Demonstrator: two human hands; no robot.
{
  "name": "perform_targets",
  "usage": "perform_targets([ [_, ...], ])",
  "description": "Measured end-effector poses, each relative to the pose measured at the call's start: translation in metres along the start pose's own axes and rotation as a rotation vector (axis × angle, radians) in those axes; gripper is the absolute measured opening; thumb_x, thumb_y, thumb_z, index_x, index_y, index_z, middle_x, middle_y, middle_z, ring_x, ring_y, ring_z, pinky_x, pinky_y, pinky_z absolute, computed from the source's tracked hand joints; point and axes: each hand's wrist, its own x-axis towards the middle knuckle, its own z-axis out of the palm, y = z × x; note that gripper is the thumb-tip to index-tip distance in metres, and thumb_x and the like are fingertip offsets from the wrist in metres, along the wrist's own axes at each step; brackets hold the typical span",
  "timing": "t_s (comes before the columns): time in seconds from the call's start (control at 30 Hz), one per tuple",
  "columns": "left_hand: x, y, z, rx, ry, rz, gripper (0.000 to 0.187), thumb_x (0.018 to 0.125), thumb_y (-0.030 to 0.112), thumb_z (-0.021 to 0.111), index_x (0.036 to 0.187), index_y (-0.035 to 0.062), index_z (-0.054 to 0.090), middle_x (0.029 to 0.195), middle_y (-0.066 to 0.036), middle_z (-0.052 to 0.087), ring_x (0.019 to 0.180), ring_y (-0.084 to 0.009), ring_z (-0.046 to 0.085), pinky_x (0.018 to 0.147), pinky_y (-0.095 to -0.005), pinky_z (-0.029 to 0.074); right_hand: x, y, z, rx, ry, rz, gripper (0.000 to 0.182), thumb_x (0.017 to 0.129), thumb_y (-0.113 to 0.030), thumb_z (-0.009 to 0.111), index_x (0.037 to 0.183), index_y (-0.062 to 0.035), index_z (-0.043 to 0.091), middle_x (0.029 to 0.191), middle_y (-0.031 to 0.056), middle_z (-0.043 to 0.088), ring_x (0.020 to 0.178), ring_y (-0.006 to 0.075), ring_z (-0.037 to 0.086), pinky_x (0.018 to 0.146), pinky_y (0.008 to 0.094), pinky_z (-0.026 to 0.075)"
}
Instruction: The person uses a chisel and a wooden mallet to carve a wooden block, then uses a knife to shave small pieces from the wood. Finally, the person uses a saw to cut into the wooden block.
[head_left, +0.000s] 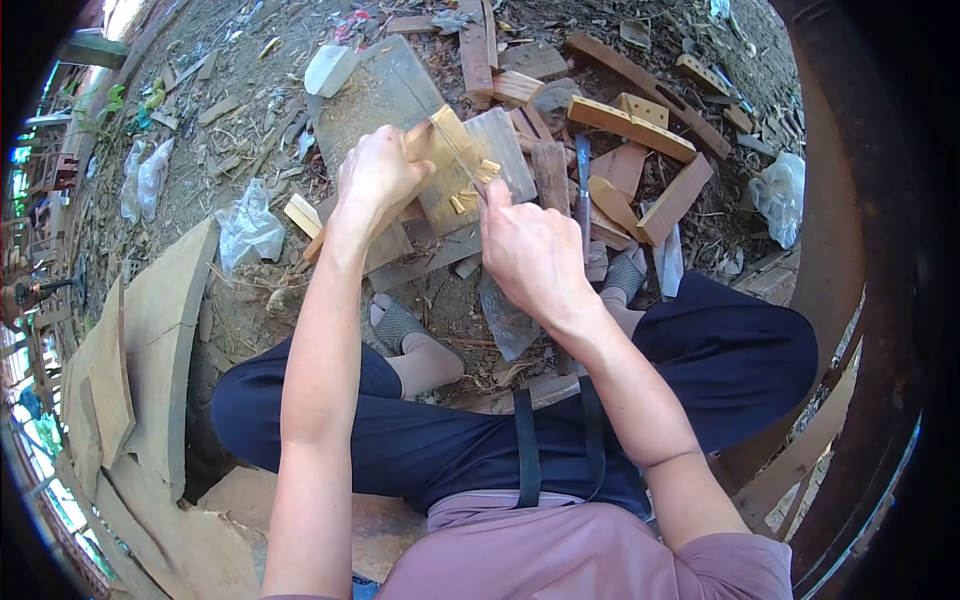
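Note:
My left hand (pixel 382 172) is closed on a piece of wood (pixel 447 125) that lies on a flat board (pixel 375 85). Close on its right, my right hand (pixel 528 235) has its fingers wrapped round a thin tool (pixel 462 158), whose blade reaches up and left to the wood. My right hand hides most of the tool's handle. Several small yellowish wood pieces (pixel 463 202) lie between the hands. A chisel-like tool with a blue end (pixel 583 165) lies right of my right hand.
Wooden blocks and drilled bars (pixel 630 128) are heaped at the upper right. Clear plastic bags (pixel 248 228) lie on the littered ground. Large bent sheets (pixel 160 330) stand at the left. A thick brown post (pixel 835 180) rises at the right.

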Motion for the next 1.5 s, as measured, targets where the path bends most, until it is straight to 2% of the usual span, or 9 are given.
perform_targets([
  [0.47,-0.010,0.004,0.007,-0.050,0.027,-0.021,0.041,0.077,0.032,0.075,0.104,0.0010,0.069,0.104,-0.024,0.069,0.102,-0.0371,0.067,0.088,-0.0449,0.053,0.043,-0.004,-0.005,0.123,-0.055,-0.045,0.021,0.090,-0.015,0.049,0.089,0.0027,0.060,0.072,0.0241,0.067,0.069,0.0405,0.069,0.063,0.0483,0.056],
  [0.67,-0.001,0.002,0.000,0.045,-0.008,0.046,0.044,0.077,0.033,0.076,0.106,0.0008,0.069,0.104,-0.024,0.069,0.100,-0.0379,0.067,0.088,-0.0456,0.053,-0.015,0.010,-0.012,0.092,-0.116,0.077,0.027,0.095,-0.019,0.045,0.095,0.0037,0.059,0.073,0.0249,0.067,0.071,0.0401,0.069,0.064,0.0496,0.056],
  [0.73,-0.007,0.006,0.008,0.019,0.020,0.050,0.045,0.077,0.034,0.076,0.106,0.0002,0.068,0.104,-0.025,0.069,0.101,-0.0384,0.067,0.088,-0.0458,0.053,0.009,0.003,-0.012,0.215,0.025,0.015,0.027,0.094,-0.019,0.044,0.094,0.0032,0.059,0.075,0.0250,0.067,0.073,0.0398,0.069,0.065,0.0496,0.056],
  [0.77,-0.011,0.006,0.010,-0.012,0.052,0.029,0.045,0.077,0.034,0.076,0.105,-0.0005,0.068,0.103,-0.026,0.068,0.102,-0.0388,0.066,0.088,-0.0460,0.053,0.032,0.000,-0.005,0.156,-0.139,0.028,0.025,0.094,-0.017,0.044,0.094,0.0023,0.060,0.077,0.0247,0.067,0.075,0.0398,0.069,0.066,0.0492,0.056],
  [0.93,0.010,-0.006,-0.003,0.028,-0.007,0.042,0.047,0.075,0.034,0.077,0.106,0.0000,0.068,0.103,-0.025,0.069,0.101,-0.0385,0.067,0.088,-0.0459,0.053,-0.001,0.002,-0.013,0.191,-0.063,0.064,0.024,0.093,-0.018,0.046,0.094,0.0020,0.060,0.077,0.0258,0.067,0.075,0.0428,0.068,0.069,0.0513,0.055],
  [1.03,0.012,-0.011,0.008,0.066,0.017,0.081,0.048,0.074,0.034,0.077,0.105,-0.0006,0.069,0.104,-0.025,0.069,0.101,-0.0378,0.067,0.088,-0.0455,0.053,-0.013,0.003,-0.030,0.215,-0.207,0.170,0.033,0.101,-0.027,0.041,0.103,-0.0001,0.060,0.086,0.0288,0.066,0.084,0.0456,0.065,0.078,0.0535,0.051],
  [1.1,0.028,-0.031,0.014,-0.222,-0.081,-0.002,0.046,0.073,0.032,0.077,0.103,-0.0016,0.069,0.104,-0.026,0.069,0.100,-0.0373,0.067,0.087,-0.0455,0.053,0.006,0.005,-0.022,0.216,-0.183,0.164,0.033,0.101,-0.027,0.041,0.103,0.0006,0.060,0.086,0.0289,0.066,0.084,0.0459,0.065,0.078,0.0535,0.051],
  [1.4,0.007,-0.008,0.014,0.029,0.159,0.074,0.050,0.070,0.033,0.081,0.100,-0.0053,0.066,0.094,-0.028,0.069,0.088,-0.0394,0.069,0.078,-0.0435,0.054,-0.009,0.002,-0.034,0.076,-0.231,0.077,0.030,0.100,-0.023,0.042,0.097,0.0004,0.061,0.077,0.0274,0.066,0.079,0.0427,0.068,0.073,0.0535,0.053],
  [1.5,0.019,-0.024,0.013,-0.079,0.077,0.062,0.047,0.072,0.032,0.078,0.100,-0.0041,0.067,0.097,-0.029,0.068,0.093,-0.0405,0.068,0.083,-0.0449,0.054,0.007,0.002,-0.030,0.095,-0.147,0.033,0.031,0.100,-0.023,0.043,0.096,0.0015,0.062,0.077,0.0272,0.066,0.075,0.0425,0.068,0.070,0.0528,0.053],
])
